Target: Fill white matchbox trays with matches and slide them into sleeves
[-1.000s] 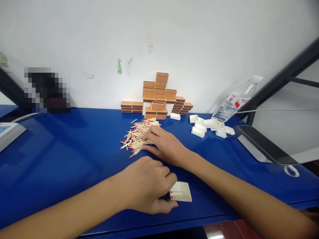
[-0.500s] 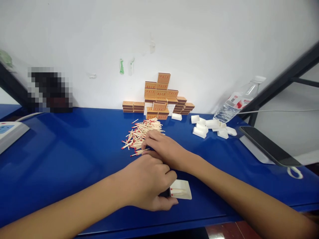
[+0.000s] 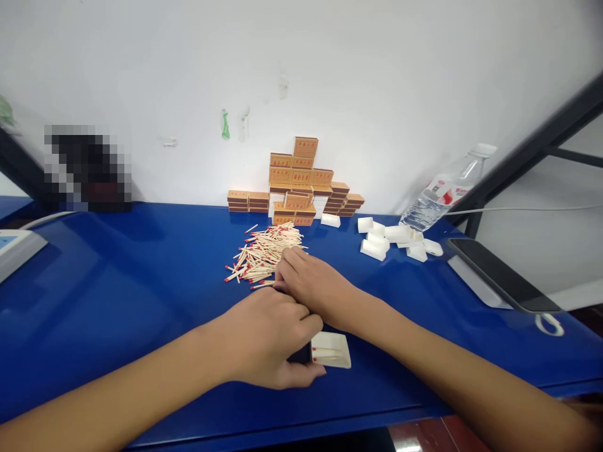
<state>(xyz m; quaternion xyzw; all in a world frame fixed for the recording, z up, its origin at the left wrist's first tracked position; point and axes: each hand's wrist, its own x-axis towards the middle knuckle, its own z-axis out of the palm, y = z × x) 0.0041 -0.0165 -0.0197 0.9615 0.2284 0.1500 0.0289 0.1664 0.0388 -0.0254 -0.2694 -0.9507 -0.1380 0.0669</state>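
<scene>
My left hand (image 3: 277,333) is curled around the near end of a white matchbox tray (image 3: 343,355). Two red-tipped matches (image 3: 330,351) lie inside the tray's visible part; its left end is hidden by my fingers. Just beyond, my right hand (image 3: 308,279) is closed at the lower right edge of a loose match pile (image 3: 264,254). A few matches (image 3: 264,285) stick out leftward from its fingertips; how many it grips is hidden. The two hands touch, left in front of right.
Stacked orange matchboxes (image 3: 301,174) stand against the wall. Several white trays (image 3: 377,242) lie to the right, near a tilted water bottle (image 3: 440,194) and a phone (image 3: 502,273). A white power strip (image 3: 21,251) sits at the left edge of the blue table (image 3: 117,282).
The view has shifted slightly. My left hand and the tray have moved a little left and away from me. My right hand's fingers have drawn back slightly right from the pile.
</scene>
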